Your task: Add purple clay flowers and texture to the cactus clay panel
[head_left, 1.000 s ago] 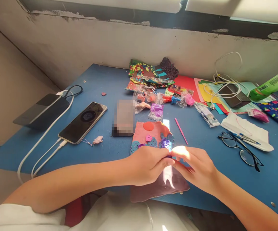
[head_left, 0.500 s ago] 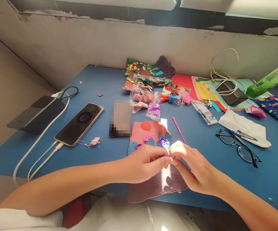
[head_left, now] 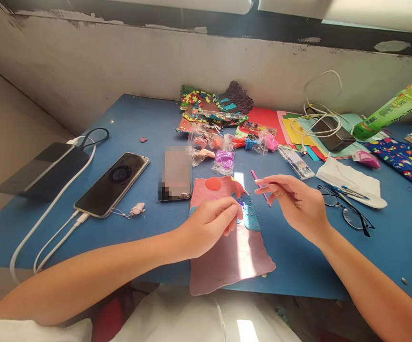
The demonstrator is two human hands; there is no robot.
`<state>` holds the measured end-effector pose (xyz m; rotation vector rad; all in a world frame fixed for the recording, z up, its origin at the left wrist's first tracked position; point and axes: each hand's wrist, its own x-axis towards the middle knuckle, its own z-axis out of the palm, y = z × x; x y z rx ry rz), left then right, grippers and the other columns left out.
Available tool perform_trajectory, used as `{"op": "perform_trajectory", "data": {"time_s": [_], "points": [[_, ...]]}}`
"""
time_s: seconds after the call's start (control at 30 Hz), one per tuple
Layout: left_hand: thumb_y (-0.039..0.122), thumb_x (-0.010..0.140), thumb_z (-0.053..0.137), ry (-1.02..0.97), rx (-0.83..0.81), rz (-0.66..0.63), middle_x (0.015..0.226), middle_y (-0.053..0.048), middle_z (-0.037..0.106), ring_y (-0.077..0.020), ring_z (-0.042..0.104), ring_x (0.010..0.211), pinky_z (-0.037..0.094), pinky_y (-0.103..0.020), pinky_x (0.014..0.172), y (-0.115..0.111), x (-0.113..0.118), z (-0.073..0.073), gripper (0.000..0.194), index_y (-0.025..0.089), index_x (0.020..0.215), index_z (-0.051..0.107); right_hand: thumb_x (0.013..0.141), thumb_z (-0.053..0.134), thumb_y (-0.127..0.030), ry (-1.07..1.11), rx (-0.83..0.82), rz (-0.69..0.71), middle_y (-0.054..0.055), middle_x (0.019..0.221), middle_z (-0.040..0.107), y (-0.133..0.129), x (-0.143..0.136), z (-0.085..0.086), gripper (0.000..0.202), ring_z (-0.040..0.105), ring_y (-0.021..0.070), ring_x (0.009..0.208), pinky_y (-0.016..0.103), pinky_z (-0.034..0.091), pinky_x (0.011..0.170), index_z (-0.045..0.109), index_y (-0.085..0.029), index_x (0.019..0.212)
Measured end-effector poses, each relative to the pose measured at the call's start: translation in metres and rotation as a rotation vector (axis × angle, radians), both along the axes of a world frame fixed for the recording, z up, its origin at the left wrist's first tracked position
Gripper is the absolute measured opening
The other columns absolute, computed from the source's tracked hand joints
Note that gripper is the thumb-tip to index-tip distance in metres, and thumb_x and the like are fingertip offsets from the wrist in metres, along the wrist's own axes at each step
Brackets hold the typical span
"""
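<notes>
My left hand is closed, thumb against curled fingers, over the clay picture. Whatever it pinches, if anything, is hidden. The picture is a soft-looking sheet with a pink upper part, a red disc, dotted blue patches and a mauve lower part. A purple shape on it is mostly covered by the left hand. To the right, my right hand hovers with fingers slightly apart and nothing visible in them. Its fingertips overlap the view of a thin pink stick lying on the table.
Beyond the picture are a purple clay packet and several other bags. At left lie a phone with a charging cable and a dark tablet-like device. Glasses, white paper and a green bottle are at right.
My hands, which met over the picture, have separated. The right hand has moved up and right to the pink stick; the left has shifted slightly left. The view has shifted a little.
</notes>
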<state>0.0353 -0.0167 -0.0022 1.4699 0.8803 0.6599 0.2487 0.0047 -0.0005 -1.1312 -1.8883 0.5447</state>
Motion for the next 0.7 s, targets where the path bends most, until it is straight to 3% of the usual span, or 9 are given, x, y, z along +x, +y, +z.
{"op": "perform_trajectory", "data": {"time_s": [0.13,0.27,0.4,0.53,0.7], "points": [[0.023,0.095,0.032,0.18,0.293,-0.037,0.06,0.003,0.05,-0.0097,0.047,0.056,0.039,-0.023,0.055,-0.004,-0.001,-0.011,0.029,0.018,0.076,0.053,0.088,0.061,-0.031,-0.009,0.016,-0.012,0.0,0.065,0.073,-0.002,-0.003,-0.007,0.014,0.069,0.0127,0.056,0.02,0.054,0.049,0.062,-0.02,0.08],[0.014,0.094,0.03,0.26,0.812,-0.019,0.063,0.001,0.057,-0.01,0.048,0.055,0.036,-0.023,0.051,-0.008,-0.001,-0.024,0.027,0.017,0.08,0.053,0.09,0.057,-0.035,-0.045,-0.01,0.047,-0.004,0.05,0.062,-0.005,-0.004,-0.01,0.026,0.054,0.0075,0.04,0.018,0.045,0.041,0.049,-0.021,0.07],[0.009,0.09,0.031,0.368,1.279,-0.058,0.055,0.0,0.05,-0.0133,0.04,0.048,0.029,-0.028,0.043,-0.01,-0.001,-0.027,0.027,0.017,0.074,0.051,0.091,0.054,-0.033,-0.109,0.08,0.083,-0.008,0.044,0.047,-0.007,-0.006,-0.012,0.03,0.036,0.0046,0.036,0.017,0.031,0.035,0.042,-0.021,0.066],[0.008,0.088,0.033,0.423,1.38,-0.089,0.055,0.0,0.048,-0.0137,0.039,0.048,0.031,-0.028,0.042,-0.01,-0.001,-0.025,0.027,0.017,0.071,0.052,0.089,0.057,-0.027,-0.164,0.226,0.113,-0.007,0.049,0.042,-0.008,-0.007,-0.012,0.031,0.034,0.0049,0.042,0.017,0.03,0.039,0.042,-0.02,0.063],[0.01,0.088,0.034,0.435,1.392,-0.076,0.054,0.001,0.048,-0.0134,0.038,0.047,0.031,-0.028,0.042,-0.01,0.001,-0.025,0.028,0.016,0.07,0.054,0.088,0.059,-0.018,-0.17,0.262,0.18,-0.009,0.052,0.032,-0.008,-0.007,-0.012,0.033,0.03,0.005,0.045,0.017,0.027,0.041,0.037,-0.021,0.063]]}}
